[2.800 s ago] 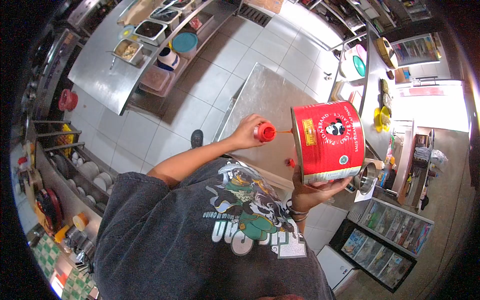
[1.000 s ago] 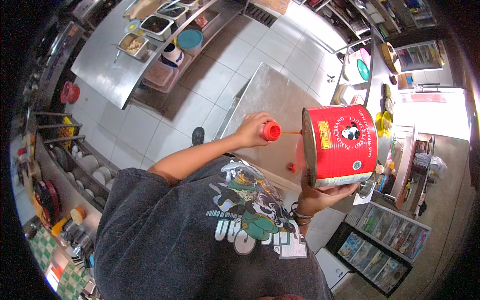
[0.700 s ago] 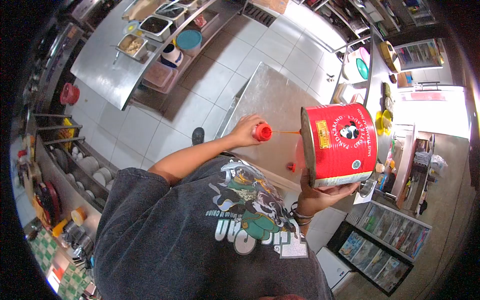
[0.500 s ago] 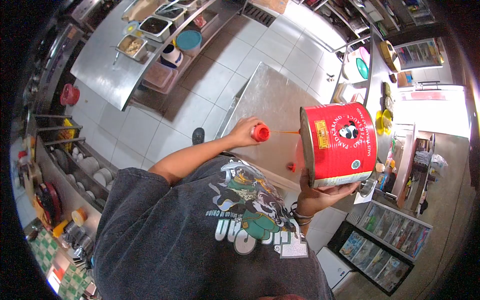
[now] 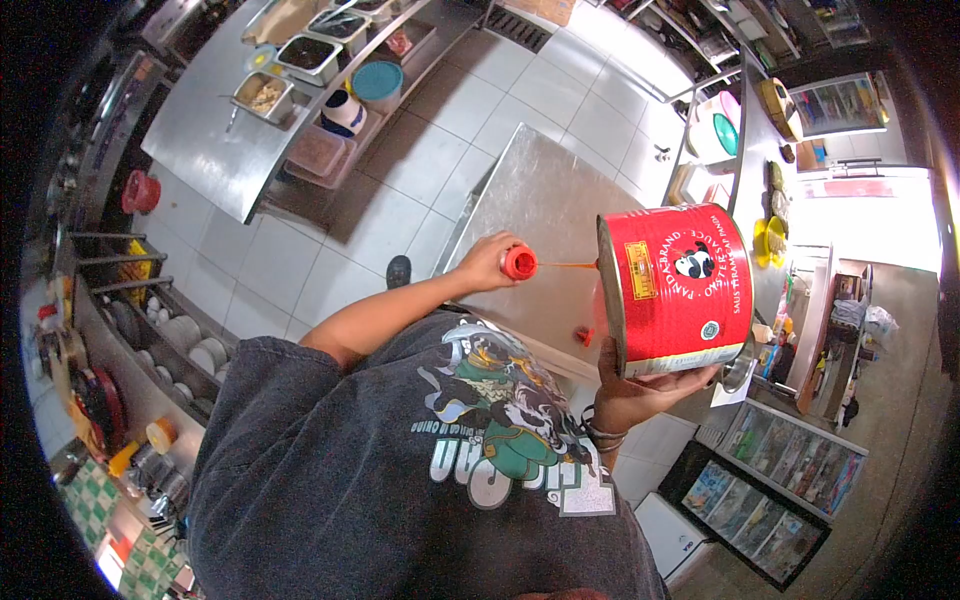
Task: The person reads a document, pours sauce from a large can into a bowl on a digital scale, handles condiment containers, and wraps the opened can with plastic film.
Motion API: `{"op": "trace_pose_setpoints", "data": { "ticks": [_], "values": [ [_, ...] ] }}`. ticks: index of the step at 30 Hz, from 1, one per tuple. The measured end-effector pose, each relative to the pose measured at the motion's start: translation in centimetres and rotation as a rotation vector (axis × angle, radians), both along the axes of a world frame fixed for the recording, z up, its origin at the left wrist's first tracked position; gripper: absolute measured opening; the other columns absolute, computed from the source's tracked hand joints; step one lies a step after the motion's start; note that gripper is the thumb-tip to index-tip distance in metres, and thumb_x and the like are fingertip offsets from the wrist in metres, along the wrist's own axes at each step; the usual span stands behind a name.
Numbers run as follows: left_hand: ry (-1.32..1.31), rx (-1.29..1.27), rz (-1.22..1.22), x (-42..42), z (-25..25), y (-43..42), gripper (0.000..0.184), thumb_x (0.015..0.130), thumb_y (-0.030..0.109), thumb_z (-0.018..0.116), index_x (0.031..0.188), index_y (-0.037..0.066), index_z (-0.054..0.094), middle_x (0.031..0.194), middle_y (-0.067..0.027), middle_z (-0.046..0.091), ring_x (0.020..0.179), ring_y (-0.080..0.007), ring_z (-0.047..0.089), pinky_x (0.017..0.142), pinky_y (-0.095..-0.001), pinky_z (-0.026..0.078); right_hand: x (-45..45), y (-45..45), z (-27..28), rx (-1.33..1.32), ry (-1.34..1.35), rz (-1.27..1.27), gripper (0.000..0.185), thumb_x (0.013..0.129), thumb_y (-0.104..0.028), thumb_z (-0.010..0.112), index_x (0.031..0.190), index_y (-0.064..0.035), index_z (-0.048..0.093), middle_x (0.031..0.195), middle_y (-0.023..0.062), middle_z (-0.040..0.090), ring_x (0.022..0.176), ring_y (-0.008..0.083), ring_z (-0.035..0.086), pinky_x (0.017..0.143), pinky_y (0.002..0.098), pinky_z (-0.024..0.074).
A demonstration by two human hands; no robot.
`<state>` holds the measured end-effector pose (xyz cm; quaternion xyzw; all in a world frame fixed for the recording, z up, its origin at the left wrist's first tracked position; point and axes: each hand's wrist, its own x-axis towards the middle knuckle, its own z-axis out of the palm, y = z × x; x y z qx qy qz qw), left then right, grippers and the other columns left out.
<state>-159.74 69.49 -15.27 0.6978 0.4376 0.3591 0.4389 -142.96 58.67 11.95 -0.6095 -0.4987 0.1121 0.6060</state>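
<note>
My left hand [image 5: 490, 262] is closed around a small red bottle [image 5: 521, 263], whose open mouth faces the tin. My right hand [image 5: 650, 390] supports a large red tin [image 5: 685, 285] from beneath, fingers along its lower side. Its label reads Panda Brand oyster sauce and shows a panda. From the tin's rim a thin orange-brown stream of liquid [image 5: 568, 265] runs to the bottle's mouth. The bottle and tin do not touch. A small red piece, perhaps a cap [image 5: 584, 336], lies on the metal table [image 5: 530, 190] near my right hand.
At the upper left, a steel counter [image 5: 205, 135] holds metal food pans [image 5: 308, 57], with tubs on the shelf below. A rack of dishes [image 5: 180, 335] stands at left. Another counter with a white bucket [image 5: 712, 130] is at right, near a glass-fronted cabinet [image 5: 745, 515].
The tin and the bottle have shifted very slightly to the left. The stream still runs between them, and both hands keep their hold.
</note>
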Motion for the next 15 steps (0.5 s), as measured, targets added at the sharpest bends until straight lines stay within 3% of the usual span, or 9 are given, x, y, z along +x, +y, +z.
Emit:
{"op": "trace_pose_setpoints", "data": {
  "ticks": [15],
  "values": [
    [-0.029, 0.017, -0.002, 0.12, -0.21, -0.02, 0.065, 0.057, 0.021, 0.094, 0.112, 0.008, 0.063, 0.113, -0.0131, 0.066, 0.108, -0.0350, 0.063, 0.094, -0.0435, 0.051, 0.68, 0.08, -0.28, 0.025, -0.144, 0.028, 0.134, 0.057, -0.018, 0.095, 0.158, -0.0036, 0.008, 0.154, 0.0164, 0.033, 0.141, 0.0314, 0.038, 0.121, 0.0480, 0.0264]
  ]
}}
